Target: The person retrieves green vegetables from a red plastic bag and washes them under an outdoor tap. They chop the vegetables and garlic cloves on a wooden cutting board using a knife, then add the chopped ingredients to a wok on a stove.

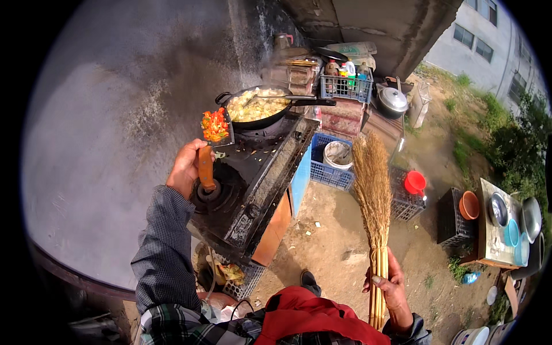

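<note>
My left hand (184, 167) is closed around the wooden handle of a cleaver (206, 167). Chopped red and orange peppers (214, 125) with bits of green lie heaped on its broad blade. The blade is held up beside a black wok (264, 122) on the stove. Pale, chunky food (244, 111) fills the wok, and a metal utensil (287, 96) rests in it, its shaft lying along the wok's long handle. My right hand (395, 287) grips a straw broom (372, 190) low on its bound stalks, bristles pointing away from me.
The sooty stove (253, 184) has a second burner (211, 187) nearer me. Beyond stand a bottle crate (347, 89), a lidded pot (393, 100) and a blue basket (330, 175) holding a white bucket (338, 154). Rightward are a red scoop (414, 182) and a basin table (491, 244).
</note>
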